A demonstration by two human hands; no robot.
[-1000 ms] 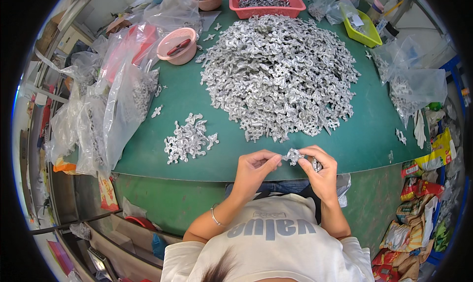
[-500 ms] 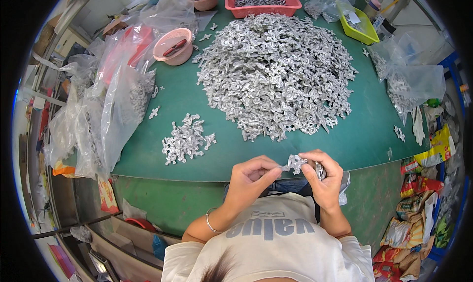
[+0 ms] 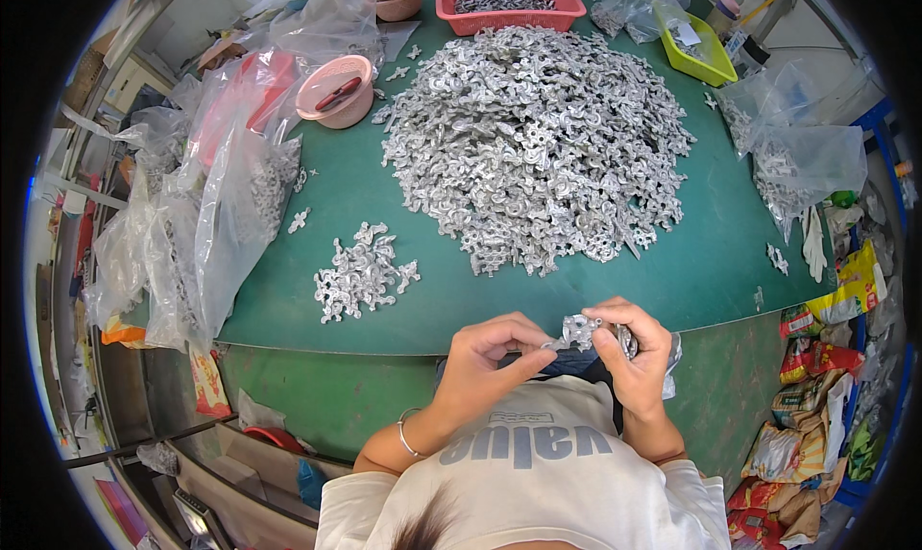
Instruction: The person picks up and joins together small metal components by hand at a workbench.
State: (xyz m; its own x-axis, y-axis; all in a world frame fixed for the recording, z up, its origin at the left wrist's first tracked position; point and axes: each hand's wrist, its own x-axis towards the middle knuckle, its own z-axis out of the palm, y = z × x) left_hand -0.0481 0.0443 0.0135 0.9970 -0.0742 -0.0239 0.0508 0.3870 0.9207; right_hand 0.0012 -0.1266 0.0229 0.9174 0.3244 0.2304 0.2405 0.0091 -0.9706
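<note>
Both hands work close to the body, below the near edge of the green table. The left hand pinches one end of a small silver cast-metal part between thumb and fingertips; the right hand has its fingers curled and pressed onto the other end, and appears to enclose further pieces, though the exact count cannot be told. The part is held in the air between the two hands, over the lap and not over the table. Risk 1: a fragment or the whole part may slip from the pinch and fall past the table edge to the floor area, because nothing lies under it to catch it. Risk 2: the castings look irregular and branched, so a rough edge may cut or scrape bare fingertips if force is applied sharply. Risk 3: the large heap of unsorted parts has a loose, steep near slope; a knock against the table may send pieces sliding toward the near edge. Risk 4: the small pile of parts lies near the heap's left fringe, so the two groups may become mixed by a careless sweep of the forearm. The clear plastic bags at the left lean over the table edge and may sag or spill.
</note>
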